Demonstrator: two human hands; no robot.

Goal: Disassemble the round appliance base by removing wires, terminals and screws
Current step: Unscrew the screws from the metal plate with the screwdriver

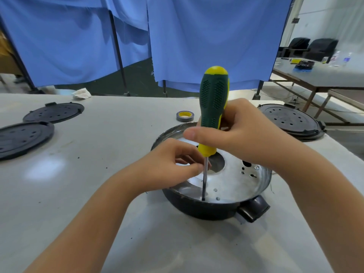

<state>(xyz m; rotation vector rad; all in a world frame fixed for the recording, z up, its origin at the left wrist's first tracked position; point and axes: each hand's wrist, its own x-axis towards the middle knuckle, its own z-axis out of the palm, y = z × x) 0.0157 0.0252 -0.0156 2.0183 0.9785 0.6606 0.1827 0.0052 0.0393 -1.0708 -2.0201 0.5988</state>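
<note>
The round appliance base [234,186] lies on the white table, a shiny metal plate with holes inside a black rim, with a black socket stub [253,210] at its near right. A green and yellow screwdriver [213,103] stands upright in it, tip down near the plate's front edge. My right hand [236,131] grips the handle. My left hand [177,162] pinches the steel shaft between thumb and fingers. A small screw [256,168] sits in the plate at the right.
Two black perforated round covers [53,113] [21,137] lie at the far left, and another black round base [291,120] at the far right. A roll of tape [184,116] sits behind the base. Blue curtains hang beyond the table edge.
</note>
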